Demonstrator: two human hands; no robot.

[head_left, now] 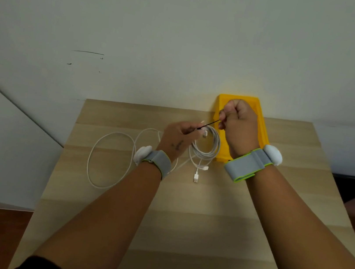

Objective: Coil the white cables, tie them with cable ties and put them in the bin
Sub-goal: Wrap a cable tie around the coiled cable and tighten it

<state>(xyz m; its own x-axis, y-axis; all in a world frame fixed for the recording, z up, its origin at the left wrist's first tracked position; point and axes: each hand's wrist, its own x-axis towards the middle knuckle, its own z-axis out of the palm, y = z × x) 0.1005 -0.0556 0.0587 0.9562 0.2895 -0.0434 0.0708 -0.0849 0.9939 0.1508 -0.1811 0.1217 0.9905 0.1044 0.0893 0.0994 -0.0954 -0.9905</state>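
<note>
white coil [207,146] looked light, floppy | left hand [177,134] pinched it | right hand [236,118] gripped thin black tie [209,124] | best held at bundled strands

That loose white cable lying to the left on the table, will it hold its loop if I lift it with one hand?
Probably not. The loose white cable lies in one wide, slack loop on the table, so it looks floppy and would likely sag and trail. It is thin, so probably light. The coiled cable keeps its shape only through several stacked turns.
</note>
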